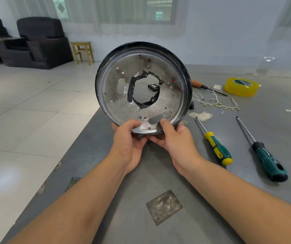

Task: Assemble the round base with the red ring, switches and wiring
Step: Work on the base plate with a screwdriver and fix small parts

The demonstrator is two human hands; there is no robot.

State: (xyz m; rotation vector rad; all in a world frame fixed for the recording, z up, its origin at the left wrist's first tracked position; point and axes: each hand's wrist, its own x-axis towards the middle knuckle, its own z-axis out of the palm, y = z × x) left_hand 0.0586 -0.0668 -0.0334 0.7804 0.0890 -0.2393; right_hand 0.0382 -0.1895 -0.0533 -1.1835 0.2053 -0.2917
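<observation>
The round base (174, 101), a silver metal disc with a black rim, is held upright above the table, its inner face toward me. Black tape lines its jagged centre hole. Red shows through several small holes near the top and right. My left hand (129, 140) grips the bottom edge, thumb on the inner face. My right hand (172, 138) holds the same edge next to it, thumb beside an oval slot. White wiring (217, 103) with brass terminals lies on the table to the right. A small black part (153, 86) shows through the centre hole.
On the grey table (141, 199): a yellow-green screwdriver (215, 147), a dark green screwdriver (262, 154), a wooden-handled tool (203, 85) and a yellow tape roll (240, 86). The table's left edge drops to a tiled floor. Armchairs and a stool stand far back left.
</observation>
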